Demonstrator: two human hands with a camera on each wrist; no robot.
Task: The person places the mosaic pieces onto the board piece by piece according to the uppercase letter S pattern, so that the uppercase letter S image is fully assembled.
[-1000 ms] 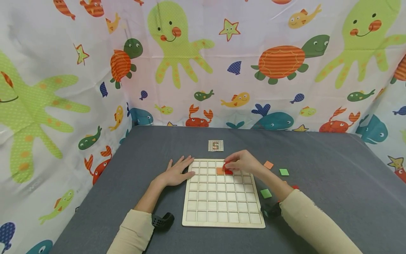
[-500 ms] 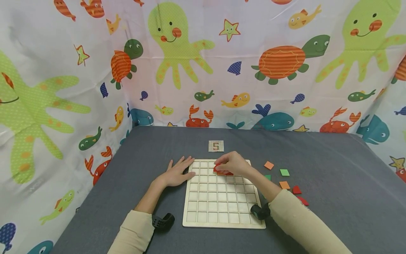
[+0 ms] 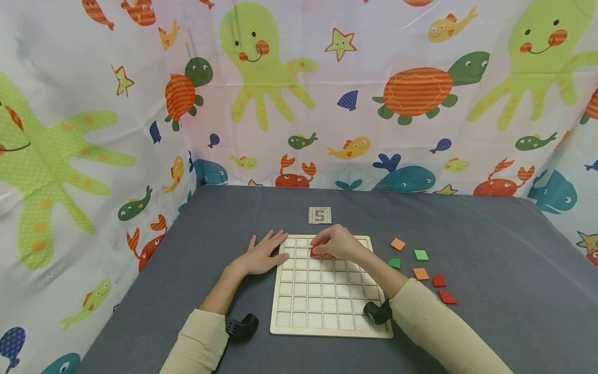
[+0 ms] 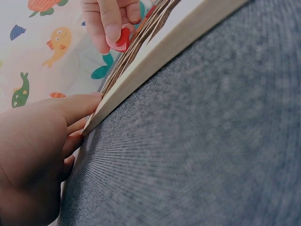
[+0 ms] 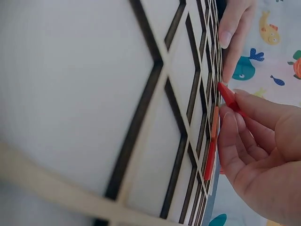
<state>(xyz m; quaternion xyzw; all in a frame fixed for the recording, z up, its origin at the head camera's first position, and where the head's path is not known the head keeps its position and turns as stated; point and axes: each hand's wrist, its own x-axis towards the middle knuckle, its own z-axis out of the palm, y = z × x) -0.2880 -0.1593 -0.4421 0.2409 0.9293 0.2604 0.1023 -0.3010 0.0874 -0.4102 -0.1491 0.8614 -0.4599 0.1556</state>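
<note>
A right hand (image 3: 338,243) pinches a red piece (image 5: 230,98) over the far part of a wooden grid board (image 3: 331,333).
The piece is tilted between thumb and fingertips, just left of an orange tile (image 5: 215,123) and a red tile (image 5: 209,160) set side by side in the board's compartments; whether it touches its compartment, I cannot tell. The left hand (image 3: 259,257), fingers straight and spread, rests its thumb on the board's left rim. Right of the board lie loose orange, green and red tiles (image 3: 421,274); beyond its far edge lies a small patterned card (image 3: 320,215).
</note>
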